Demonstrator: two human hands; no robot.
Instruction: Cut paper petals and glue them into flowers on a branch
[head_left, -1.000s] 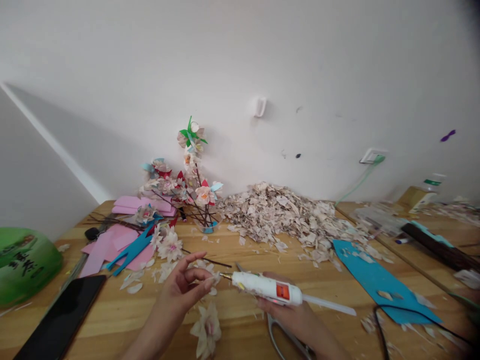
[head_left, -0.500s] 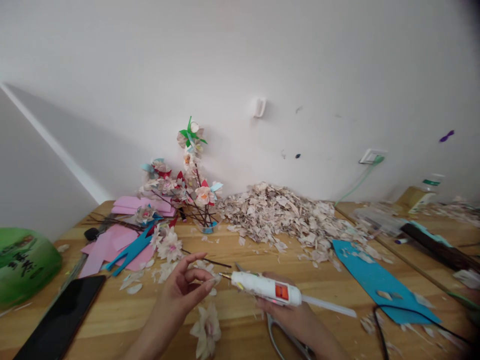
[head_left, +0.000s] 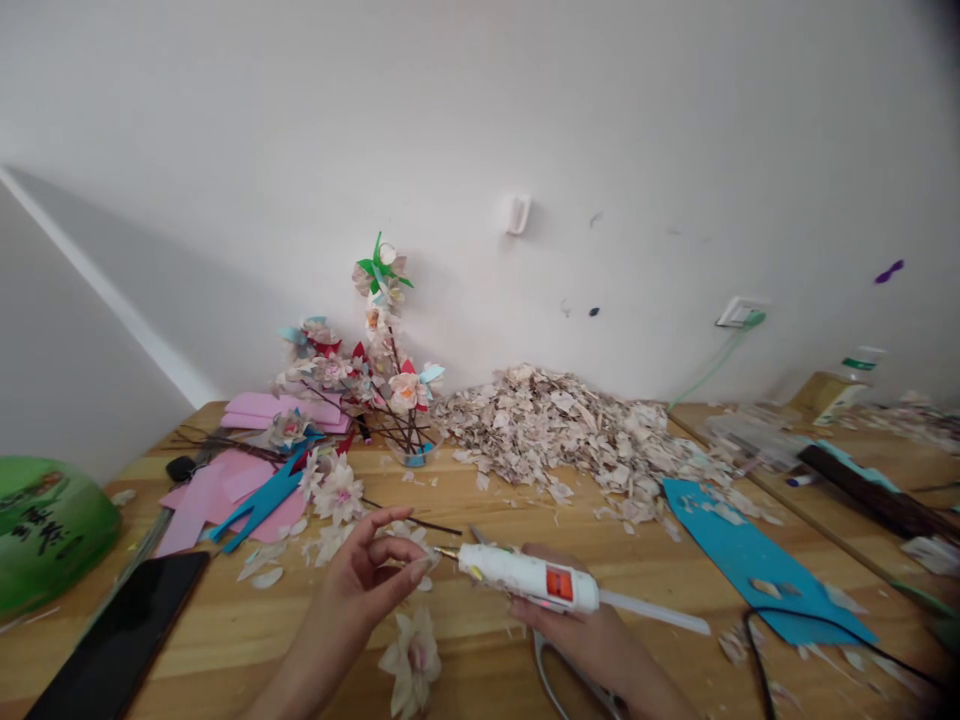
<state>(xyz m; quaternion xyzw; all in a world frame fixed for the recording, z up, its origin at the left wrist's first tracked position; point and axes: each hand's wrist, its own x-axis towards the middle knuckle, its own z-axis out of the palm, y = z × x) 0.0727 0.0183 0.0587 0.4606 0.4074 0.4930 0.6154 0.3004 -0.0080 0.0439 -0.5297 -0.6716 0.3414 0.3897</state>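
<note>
The left hand (head_left: 367, 580) pinches a pale petal (head_left: 428, 560) above the table (head_left: 480, 660); the right hand's (head_left: 581, 635) fingers wrap a glue gun (head_left: 517, 574) (nozzle (head_left: 445, 551) right by the petal)

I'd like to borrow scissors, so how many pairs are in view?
1. The scissors lie on the table beneath the right hand, which partly covers them. The scrap pile could hide more.

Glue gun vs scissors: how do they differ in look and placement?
The glue gun is white with an orange-red switch; the scissors are grey and metallic. The right hand holds the glue gun above the table, while the scissors lie on it, partly hidden. Both are hand tools.
</note>
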